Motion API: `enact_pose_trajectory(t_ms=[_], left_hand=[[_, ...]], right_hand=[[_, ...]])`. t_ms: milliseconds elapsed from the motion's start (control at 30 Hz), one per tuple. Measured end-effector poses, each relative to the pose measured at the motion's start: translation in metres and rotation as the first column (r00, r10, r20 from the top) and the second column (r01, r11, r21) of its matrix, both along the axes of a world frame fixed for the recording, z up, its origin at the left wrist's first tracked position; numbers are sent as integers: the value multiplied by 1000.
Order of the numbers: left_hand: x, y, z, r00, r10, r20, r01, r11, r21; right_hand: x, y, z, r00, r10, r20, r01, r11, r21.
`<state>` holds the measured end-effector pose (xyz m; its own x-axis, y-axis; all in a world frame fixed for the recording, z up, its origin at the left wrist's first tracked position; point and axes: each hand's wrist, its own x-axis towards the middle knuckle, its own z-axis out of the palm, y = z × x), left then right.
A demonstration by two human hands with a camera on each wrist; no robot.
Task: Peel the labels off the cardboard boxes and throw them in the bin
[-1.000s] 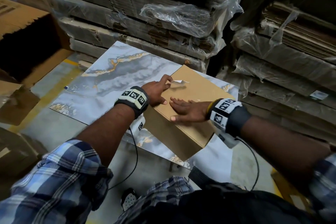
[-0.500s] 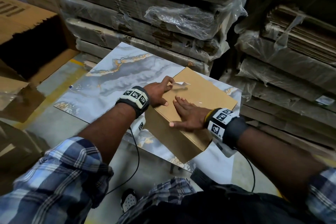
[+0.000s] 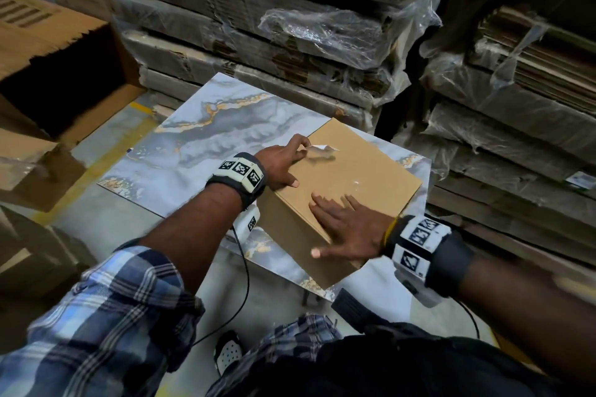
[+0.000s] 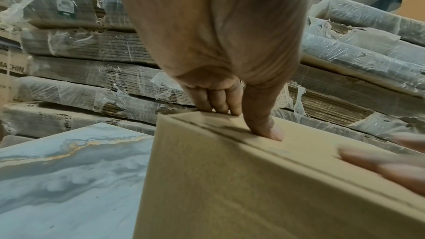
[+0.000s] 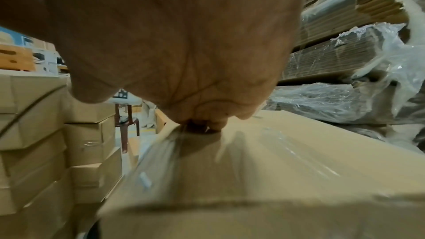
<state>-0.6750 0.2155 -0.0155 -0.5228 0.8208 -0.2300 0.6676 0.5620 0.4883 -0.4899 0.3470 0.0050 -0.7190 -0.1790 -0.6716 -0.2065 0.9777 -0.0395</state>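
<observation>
1. Wrapped stacks of flattened cardboard (image 3: 290, 51) along far side and right; open carton (image 3: 54, 51) at far left, possibly the bin, not certain.
2. Marble-pattern table (image 3: 200, 138) centre, low, running left to right.
3. Cardboard box (image 3: 364, 171) on right half of table, closed, plain top, one corner pointing near. Likely light and stiff; liable to slide on the slick tabletop unless pinned.
4. Right hand (image 3: 351, 226) flat on near part of box top, fingers straight and spread, pressing, gripping nothing.
5. Left hand (image 3: 283, 164) at far-left edge of box; fingertips curled over that edge in left wrist view, thumb (image 4: 266, 124) down on top. Head view suggests finger and thumb pinching the lifted label, not fully clear.
6. Label (image 3: 321, 149) small, thin, pale, partly raised and curled at far-left edge of box top. Flimsy, tear-prone, sticky underneath; best taken at the lifted corner and drawn low and slow.
7. Small shiny fleck (image 3: 356, 183) mid-top: glue or tape residue, hard to tell.
8. Hidden: label itself in both wrist views; right fingers behind palm, blurred; box sides facing away.
</observation>
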Motion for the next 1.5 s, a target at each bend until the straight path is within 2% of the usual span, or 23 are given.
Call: enact_pose_trajectory(t_ms=[100,267,433,500,633,700,833,900,967,1100,1267,1333,1500], left_hand=[[1,-1,1,1000,11,-2,-11,1000,3],[1,0,2,1000,18,-26,-19,1000,-18],[2,1,-1,999,19,-26,-19,1000,-24],[3,1,-3,999,22,-33,-23,999,-25],[1,2,-4,999,21,-48,-23,999,-35],[0,1,-4,999,21,-48,-23,999,-36],[-1,1,-6,999,6,-41,-7,1000,-22],[-1,1,-8,999,6,-42,-7,1000,-19],[-2,2,-8,999,8,-40,-9,1000,-22],[-4,1,-7,999,10,-33,-11,1000,-18],[-3,1,-7,1000,-4,-26,3,1000,-18],[-4,0,-7,1000,-3,-27,3,1000,-16],[-4,0,-6,1000,-11,-22,11,1000,-16]], right_hand=[[2,13,10,999,39,16,-39,999,14],[-43,5,-6,994,-77,-76,80,996,45],[0,7,-4,997,62,-52,-63,998,-14],[-3,17,1,996,87,-34,-87,996,3],[-45,13,-8,996,-57,-69,57,998,12],[-48,3,-14,991,-89,-97,88,996,-9],[-7,5,-11,999,26,-43,-28,999,-42],[-4,14,-3,998,66,-20,-66,998,-21],[-23,19,0,1000,20,-3,-20,1000,-2],[-54,6,-17,990,-105,-93,105,994,0],[5,0,-10,999,29,-36,-32,996,-87],[5,7,-2,998,54,-19,-55,997,-62],[-48,4,-16,991,-112,-78,108,993,-53]])
